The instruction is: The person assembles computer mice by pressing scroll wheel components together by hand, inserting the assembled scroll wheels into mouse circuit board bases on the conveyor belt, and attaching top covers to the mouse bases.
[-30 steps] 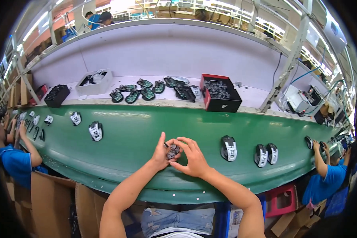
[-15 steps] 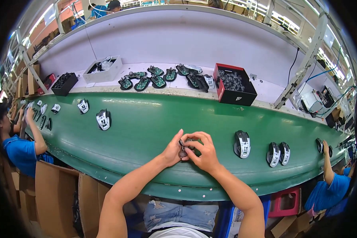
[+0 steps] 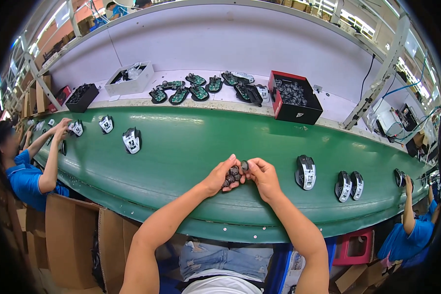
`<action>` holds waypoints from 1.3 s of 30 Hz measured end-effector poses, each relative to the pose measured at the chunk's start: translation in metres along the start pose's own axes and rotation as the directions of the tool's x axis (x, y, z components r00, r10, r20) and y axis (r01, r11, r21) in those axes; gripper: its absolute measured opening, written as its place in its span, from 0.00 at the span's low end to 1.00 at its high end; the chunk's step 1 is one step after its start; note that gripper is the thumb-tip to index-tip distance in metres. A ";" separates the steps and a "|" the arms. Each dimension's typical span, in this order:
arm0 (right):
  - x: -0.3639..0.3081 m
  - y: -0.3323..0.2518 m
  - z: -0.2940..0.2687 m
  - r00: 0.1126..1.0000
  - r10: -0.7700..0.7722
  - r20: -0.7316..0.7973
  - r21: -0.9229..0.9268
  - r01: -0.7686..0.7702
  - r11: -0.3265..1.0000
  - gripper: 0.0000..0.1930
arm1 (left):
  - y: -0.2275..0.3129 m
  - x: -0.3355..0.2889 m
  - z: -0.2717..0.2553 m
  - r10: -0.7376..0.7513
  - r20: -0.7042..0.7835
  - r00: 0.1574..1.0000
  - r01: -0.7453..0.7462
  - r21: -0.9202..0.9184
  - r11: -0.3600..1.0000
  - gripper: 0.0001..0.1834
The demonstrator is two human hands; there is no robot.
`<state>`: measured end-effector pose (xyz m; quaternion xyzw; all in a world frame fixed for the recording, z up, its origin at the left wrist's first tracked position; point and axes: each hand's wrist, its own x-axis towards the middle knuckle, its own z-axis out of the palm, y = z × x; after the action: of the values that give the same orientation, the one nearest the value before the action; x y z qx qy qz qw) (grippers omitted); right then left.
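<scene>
Over the green belt, my left hand cups several small dark mouse scroll wheels in its palm, fingers curled round them. Beside it, my right hand pinches a single scroll wheel between thumb and fingertips, lifted just clear of the others. Partly assembled computer mice, black with white inner frames, lie on the belt. The nearest mouse on the right is apart from my hands, with a pair of mice farther right. Another mouse lies to the left.
On the ledge behind the green belt are black mouse bases with green circuit boards, a black-and-red box of dark wheels, a white box and a black bin. Co-workers in blue reach over the belt at both ends.
My hands have drawn slightly apart; my right hand now holds one wheel up, and the left palm's wheels show. The left co-worker has reached across to a mouse.
</scene>
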<state>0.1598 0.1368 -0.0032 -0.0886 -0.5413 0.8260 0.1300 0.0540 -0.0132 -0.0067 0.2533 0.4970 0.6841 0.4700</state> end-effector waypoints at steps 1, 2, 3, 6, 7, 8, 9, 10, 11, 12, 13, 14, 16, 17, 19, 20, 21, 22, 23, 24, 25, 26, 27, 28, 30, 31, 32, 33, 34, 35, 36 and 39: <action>-0.001 0.001 0.001 1.000 0.004 0.024 -0.045 -0.003 0.999 0.09 | 0.000 -0.001 0.000 -0.020 0.035 0.999 0.020 -0.013 1.000 0.34; -0.001 0.003 0.002 0.999 0.009 0.048 -0.091 -0.005 0.996 0.08 | 0.000 -0.002 -0.001 -0.039 0.070 0.997 0.041 -0.025 0.999 0.34; -0.002 0.003 0.003 0.999 -0.012 0.033 -0.091 0.015 0.996 0.09 | 0.002 -0.002 0.000 -0.049 0.084 0.995 0.052 -0.039 0.998 0.35; -0.005 0.000 0.010 0.994 -0.105 0.041 -0.091 0.109 0.990 0.08 | 0.002 -0.004 0.000 -0.066 0.090 0.994 0.070 -0.043 0.997 0.36; -0.005 0.001 0.011 0.993 -0.105 0.044 -0.092 0.109 0.990 0.08 | 0.002 -0.003 0.000 -0.064 0.088 0.994 0.068 -0.043 0.997 0.36; -0.005 0.003 0.011 0.986 -0.157 0.049 -0.122 0.162 0.979 0.08 | 0.002 -0.002 0.000 -0.070 0.093 0.993 0.073 -0.039 0.997 0.36; -0.007 0.005 0.012 0.978 -0.203 0.051 -0.150 0.209 0.966 0.08 | -0.001 -0.003 0.000 -0.081 0.097 0.992 0.085 -0.038 0.996 0.37; -0.008 0.005 0.012 0.979 -0.198 0.048 -0.149 0.203 0.968 0.08 | -0.001 -0.003 0.000 -0.086 0.096 0.992 0.091 -0.041 0.995 0.37; -0.008 0.002 0.012 0.980 -0.195 0.051 -0.192 0.201 0.961 0.07 | 0.000 -0.002 0.000 -0.079 0.098 0.992 0.082 -0.032 0.996 0.36; -0.007 -0.001 0.012 0.979 -0.195 0.054 -0.236 0.202 0.950 0.07 | 0.002 -0.001 0.001 -0.069 0.103 0.992 0.072 -0.022 0.997 0.36; -0.007 0.000 0.012 0.976 -0.208 0.059 -0.258 0.216 0.942 0.07 | 0.002 -0.002 0.002 -0.062 0.108 0.992 0.064 -0.018 0.998 0.36; -0.007 0.001 0.011 0.977 -0.208 0.056 -0.257 0.215 0.942 0.07 | 0.001 -0.002 0.002 -0.064 0.109 0.992 0.066 -0.018 0.998 0.36; -0.006 0.002 0.009 0.979 -0.193 0.065 -0.268 0.204 0.942 0.07 | 0.000 -0.002 0.002 -0.042 0.128 0.991 0.043 -0.005 0.999 0.36; -0.006 0.003 0.009 0.979 -0.195 0.066 -0.268 0.206 0.941 0.07 | -0.001 -0.002 0.002 -0.041 0.128 0.991 0.042 -0.004 0.999 0.36; -0.006 0.003 0.008 0.979 -0.189 0.072 -0.257 0.201 0.945 0.07 | -0.002 -0.001 0.002 -0.046 0.123 0.991 0.047 -0.008 0.999 0.36; -0.005 0.002 0.008 0.979 -0.189 0.075 -0.257 0.202 0.945 0.07 | -0.002 0.000 0.002 -0.043 0.121 0.992 0.044 -0.008 0.999 0.36; -0.006 0.003 0.008 0.978 -0.197 0.070 -0.228 0.208 0.951 0.07 | -0.003 -0.001 0.003 -0.048 0.118 0.992 0.050 -0.012 0.999 0.36; -0.006 0.004 0.007 0.977 -0.204 0.065 -0.198 0.213 0.957 0.07 | -0.004 -0.001 0.003 -0.053 0.115 0.992 0.055 -0.016 0.998 0.36; -0.005 0.003 0.006 0.977 -0.202 0.065 -0.199 0.211 0.957 0.07 | -0.004 0.001 0.003 -0.054 0.115 0.992 0.056 -0.017 0.998 0.36; -0.004 0.003 0.004 0.976 -0.204 0.078 -0.217 0.216 0.952 0.07 | -0.003 0.002 0.003 -0.053 0.120 0.991 0.056 -0.017 0.998 0.36; -0.004 0.002 0.004 0.975 -0.205 0.090 -0.234 0.221 0.947 0.07 | -0.003 0.002 0.003 -0.053 0.126 0.991 0.055 -0.016 0.998 0.37; -0.004 0.003 0.004 0.973 -0.206 0.102 -0.220 0.223 0.950 0.07 | -0.005 0.000 0.003 -0.056 0.125 0.991 0.058 -0.017 0.998 0.37; -0.004 0.003 0.004 0.973 -0.207 0.102 -0.220 0.225 0.949 0.07 | -0.004 0.000 0.002 -0.052 0.126 0.991 0.055 -0.019 0.998 0.37; -0.004 0.002 0.004 0.975 -0.194 0.107 -0.213 0.213 0.953 0.08 | -0.004 -0.001 0.002 -0.048 0.127 0.991 0.051 -0.021 0.998 0.37; -0.003 0.002 0.003 0.977 -0.182 0.115 -0.207 0.203 0.957 0.08 | -0.005 0.000 0.002 -0.053 0.123 0.991 0.056 -0.024 0.998 0.37; -0.003 0.004 0.002 0.978 -0.177 0.113 -0.184 0.196 0.963 0.08 | -0.006 0.000 0.002 -0.059 0.119 0.991 0.062 -0.028 0.998 0.37; -0.003 0.004 0.002 0.979 -0.172 0.111 -0.161 0.189 0.969 0.08 | -0.006 0.000 0.002 -0.056 0.118 0.991 0.060 -0.028 0.998 0.37; -0.003 0.004 0.001 0.978 -0.172 0.114 -0.163 0.189 0.968 0.08 | -0.007 0.000 0.003 -0.056 0.108 0.993 0.060 -0.027 0.998 0.37; -0.003 0.003 -0.001 0.980 -0.157 0.120 -0.164 0.175 0.971 0.08 | -0.007 0.001 0.004 -0.057 0.098 0.994 0.060 -0.025 0.998 0.37; -0.003 0.003 -0.003 0.982 -0.141 0.126 -0.166 0.161 0.973 0.08 | -0.007 0.002 0.005 -0.055 0.097 0.994 0.058 -0.026 0.998 0.37; -0.004 0.002 -0.001 0.983 -0.137 0.125 -0.164 0.157 0.974 0.08 | -0.007 0.001 0.005 -0.052 0.106 0.993 0.056 -0.028 0.998 0.37; -0.004 -0.001 0.001 0.979 -0.161 0.122 -0.177 0.181 0.967 0.08 | -0.008 0.002 0.003 -0.051 0.123 0.991 0.055 -0.029 0.998 0.36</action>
<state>0.1635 0.1348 -0.0015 -0.0091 -0.6286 0.7605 0.1628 0.0585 -0.0101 -0.0130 0.2738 0.4627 0.6627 0.5214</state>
